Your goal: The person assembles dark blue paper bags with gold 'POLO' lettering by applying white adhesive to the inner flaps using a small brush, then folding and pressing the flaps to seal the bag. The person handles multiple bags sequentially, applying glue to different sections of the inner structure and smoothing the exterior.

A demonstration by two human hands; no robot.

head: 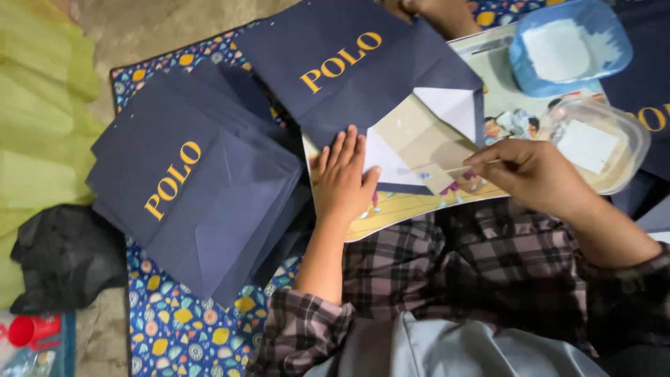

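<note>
Colourful patterned cloth (174,328) covers the floor, with a stack of dark blue paper bags (188,188) lying on it. On a picture board (419,206) across the lap lies one blue bag (363,70), its bottom flaps open. Left hand (344,178) lies flat, fingers spread, pressing the flap down. Right hand (534,174) pinches a thin stick (457,167) over the fold, near a clear tub (600,143).
</note>
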